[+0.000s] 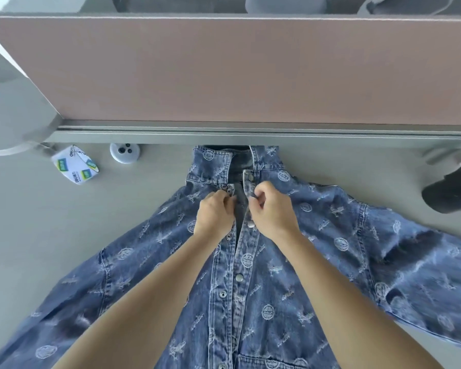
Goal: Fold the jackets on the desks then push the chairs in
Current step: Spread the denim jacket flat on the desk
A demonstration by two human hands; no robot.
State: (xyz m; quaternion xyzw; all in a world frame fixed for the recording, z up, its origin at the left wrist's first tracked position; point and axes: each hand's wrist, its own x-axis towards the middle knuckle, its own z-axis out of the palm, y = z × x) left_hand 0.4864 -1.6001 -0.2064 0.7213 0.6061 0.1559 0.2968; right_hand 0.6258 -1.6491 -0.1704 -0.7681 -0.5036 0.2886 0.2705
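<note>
A blue patterned denim jacket [330, 262] lies front-up on the grey desk [64, 222], collar toward the partition and both sleeves spread out to the sides. Its front is open near the collar, with snap buttons along both plackets. My left hand [214, 213] pinches the left placket edge just below the collar. My right hand [273, 209] pinches the right placket beside a snap. The two hands are close together over the gap. No chair is in view.
A pink-brown partition [237, 70] runs across the desk's far edge. A small white printed packet [75, 165] and a round white cable grommet [124, 153] sit at the back left. A black object [450, 190] lies at the right edge.
</note>
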